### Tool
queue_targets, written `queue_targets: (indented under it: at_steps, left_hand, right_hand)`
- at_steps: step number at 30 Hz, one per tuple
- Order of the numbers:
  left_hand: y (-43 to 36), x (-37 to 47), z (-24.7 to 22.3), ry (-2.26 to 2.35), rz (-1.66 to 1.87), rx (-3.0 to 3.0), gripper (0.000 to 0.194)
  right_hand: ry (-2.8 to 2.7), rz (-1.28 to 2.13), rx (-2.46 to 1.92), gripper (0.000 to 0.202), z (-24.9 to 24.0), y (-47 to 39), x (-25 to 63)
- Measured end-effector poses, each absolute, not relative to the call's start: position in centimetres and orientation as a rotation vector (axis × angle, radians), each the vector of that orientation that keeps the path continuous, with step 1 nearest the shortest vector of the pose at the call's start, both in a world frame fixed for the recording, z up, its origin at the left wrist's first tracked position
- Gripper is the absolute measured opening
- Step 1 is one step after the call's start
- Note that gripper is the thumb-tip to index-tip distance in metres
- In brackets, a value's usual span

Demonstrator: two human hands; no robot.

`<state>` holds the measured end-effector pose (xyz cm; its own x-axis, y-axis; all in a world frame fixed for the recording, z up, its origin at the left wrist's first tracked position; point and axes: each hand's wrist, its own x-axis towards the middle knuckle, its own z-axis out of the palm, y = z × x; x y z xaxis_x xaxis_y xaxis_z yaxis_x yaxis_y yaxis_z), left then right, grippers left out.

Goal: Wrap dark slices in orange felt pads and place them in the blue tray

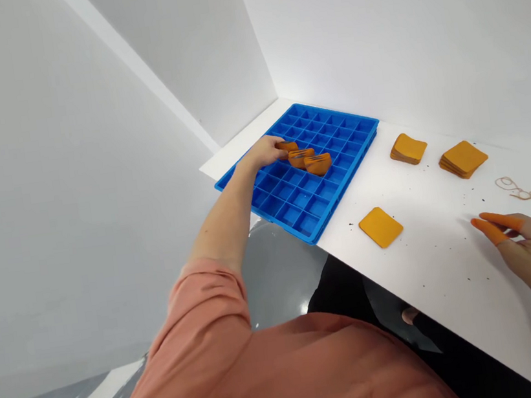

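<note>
My left hand (269,151) reaches over a blue tray (314,235) divided into many square compartments. Its fingers are closed on a banded bundle of orange squares (289,147) in the tray's middle. Beside it, two more curved orange bundles (318,164) sit in a row, with dark stripes along their tops. My right hand (530,242) hovers over the right part of the white table, orange covers on its thumb and forefinger. Those two tips are nearly together in a pinch; whether anything thin is between them I cannot make out.
Two stacks of orange squares, a smaller one (408,149) and a larger one (464,159), stand toward the wall. Another orange square piece (381,227) lies nearer the front edge. Thin loose bands (516,188) rest at the right. Dark crumbs dot the white table (443,267).
</note>
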<state>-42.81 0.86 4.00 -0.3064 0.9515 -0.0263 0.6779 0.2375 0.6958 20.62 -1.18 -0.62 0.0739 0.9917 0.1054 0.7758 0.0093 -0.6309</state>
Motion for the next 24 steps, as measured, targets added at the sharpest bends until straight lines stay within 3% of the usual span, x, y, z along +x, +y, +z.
queue_targets:
  at_steps: [7, 12, 15, 21, 24]
  left_hand:
    - [1.4, -42.6, 3.3, 2.234, 0.554, 1.586, 0.012]
    - [0.9, -41.1, 3.6, 2.24, 0.575, 1.654, 0.048]
    - [-0.1, -40.3, 4.5, 2.233, 0.628, 1.728, 0.05]
    - [-5.4, -35.1, 6.6, 2.477, 1.1, 1.869, 0.067]
    - [-9.9, -29.1, 6.1, 2.167, 1.427, 2.199, 0.047]
  right_hand:
    - [-1.764, 0.51, -1.807, 0.038, 0.0, -1.5, 20.2]
    - [-1.771, 0.547, -1.791, 0.043, -0.2, -1.5, 20.5]
    - [-1.763, 0.547, -1.741, 0.047, -0.3, -1.2, 20.1]
    - [-1.791, 0.564, -1.44, 0.036, 1.6, -2.9, 17.9]
    - [-1.979, 0.592, -1.247, 0.028, 2.7, -5.4, 17.5]
